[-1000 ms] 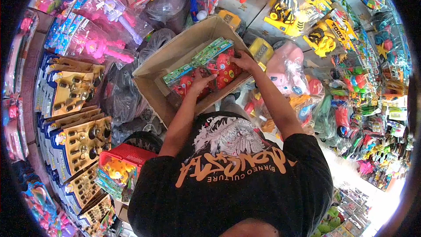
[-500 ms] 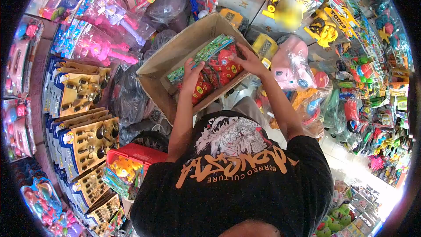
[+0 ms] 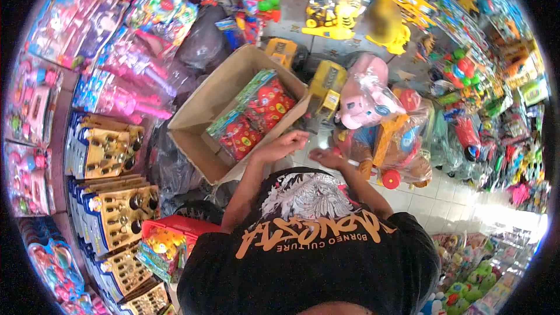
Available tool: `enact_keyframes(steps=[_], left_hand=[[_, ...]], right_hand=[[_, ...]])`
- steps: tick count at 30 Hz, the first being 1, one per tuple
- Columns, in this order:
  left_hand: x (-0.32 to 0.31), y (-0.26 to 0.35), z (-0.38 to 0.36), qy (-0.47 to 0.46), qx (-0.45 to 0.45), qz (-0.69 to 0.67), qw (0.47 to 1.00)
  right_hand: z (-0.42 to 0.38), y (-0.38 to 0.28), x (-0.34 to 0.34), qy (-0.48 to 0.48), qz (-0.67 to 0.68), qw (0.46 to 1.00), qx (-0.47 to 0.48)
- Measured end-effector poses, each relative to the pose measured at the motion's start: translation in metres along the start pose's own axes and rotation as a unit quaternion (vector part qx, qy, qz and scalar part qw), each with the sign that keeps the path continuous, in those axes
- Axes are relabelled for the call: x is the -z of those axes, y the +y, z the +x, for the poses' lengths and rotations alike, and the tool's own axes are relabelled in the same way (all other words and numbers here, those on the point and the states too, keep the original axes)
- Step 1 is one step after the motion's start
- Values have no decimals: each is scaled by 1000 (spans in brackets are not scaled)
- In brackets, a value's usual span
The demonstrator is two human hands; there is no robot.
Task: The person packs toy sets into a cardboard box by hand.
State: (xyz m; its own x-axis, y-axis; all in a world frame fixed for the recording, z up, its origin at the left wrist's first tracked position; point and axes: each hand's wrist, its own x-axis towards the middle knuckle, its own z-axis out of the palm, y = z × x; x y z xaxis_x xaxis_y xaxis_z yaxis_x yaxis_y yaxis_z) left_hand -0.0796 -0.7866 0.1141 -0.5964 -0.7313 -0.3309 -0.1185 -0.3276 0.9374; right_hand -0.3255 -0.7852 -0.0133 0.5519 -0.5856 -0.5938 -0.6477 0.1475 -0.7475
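Observation:
My left hand [image 3: 284, 147] hovers by the near right side of the cardboard box [image 3: 202, 94], fingers loosely bent and nothing visible in them. To its right, my right hand [image 3: 328, 157] is held in front of my shirt, also without anything visible; its fingers look loosely apart and slightly blurred. Inside the box lie two clear bags of red toys [image 3: 269, 105] with printed green-blue header cards [image 3: 242, 100]. Both hands are outside the box and off the bags.
Right of the box stand a yellow toy vehicle [image 3: 326, 84] and a bagged pink ride-on toy [image 3: 367, 93]. An orange toy [image 3: 388, 140] sits nearer. Packaged kitchen toy sets [image 3: 116, 149] line the left. A red basket [image 3: 184, 226] holds a packaged orange toy [image 3: 163, 244].
Both hands have left the red toy bags and come back toward my body, out of the box. The bags stay in the box, and the view has shifted.

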Motion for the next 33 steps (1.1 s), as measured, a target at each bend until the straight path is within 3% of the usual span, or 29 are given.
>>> enact_keyframes(steps=[1,2,3,4,5,6,8,9,11,12,13,14,16,17,18,20,21,22,24,25,28,33], left_hand=[[-11,-8,7,-34,39,2,999],[-22,-17,14,-41,38,2,998],[-31,-30,20,-42,89,22,995],[-35,-52,27,-39,141,42,988],[-33,-128,41,-34,142,42,988],[-27,-194,65,-85,128,150,977],[-63,-171,25,4,264,209,942],[-72,-193,16,8,266,208,941],[-79,-282,7,-57,309,246,917],[-92,-323,-3,79,305,173,933],[-106,-313,-17,133,290,102,942],[-120,-304,-33,189,272,31,943],[-152,-275,-58,246,287,14,926],[-170,-269,-71,291,299,-1,909],[-187,-276,-82,301,306,-11,903],[-210,-310,-103,388,260,5,884],[-215,-324,-112,390,253,-21,885],[-220,-319,-118,411,253,-30,875],[-236,-310,-134,382,275,-19,882],[-247,-307,-141,398,271,-44,876],[-274,-311,-161,442,304,-26,843],[-310,-320,-195,499,311,-80,805]], right_hand=[[-7,29,-9,-43,-8,999,-16],[24,127,-38,-112,-93,987,61],[49,241,-64,-103,-95,985,102],[-25,116,-29,-201,-119,969,82],[-27,137,-36,-168,-81,981,60],[-30,157,-41,-137,-43,989,39],[-43,168,-36,-137,10,991,5],[-50,171,-35,-133,63,989,-32],[-76,160,-28,-149,33,987,-46],[-89,151,-24,-162,3,985,-63],[-97,146,-23,-171,-3,983,-59],[-102,140,-26,-174,25,977,-117],[-110,137,-37,-178,78,953,-232],[-85,216,-63,-192,107,942,-255],[-82,239,-74,-206,99,939,-256],[-80,254,-87,-225,158,880,-387],[-76,248,-86,-237,141,882,-382],[-75,237,-84,-271,70,921,-271],[-80,217,-83,-340,-67,937,-38],[-80,210,-84,-360,-84,929,-33],[-61,181,-83,-355,-48,920,-159],[-35,130,-87,-365,-78,905,-202]])
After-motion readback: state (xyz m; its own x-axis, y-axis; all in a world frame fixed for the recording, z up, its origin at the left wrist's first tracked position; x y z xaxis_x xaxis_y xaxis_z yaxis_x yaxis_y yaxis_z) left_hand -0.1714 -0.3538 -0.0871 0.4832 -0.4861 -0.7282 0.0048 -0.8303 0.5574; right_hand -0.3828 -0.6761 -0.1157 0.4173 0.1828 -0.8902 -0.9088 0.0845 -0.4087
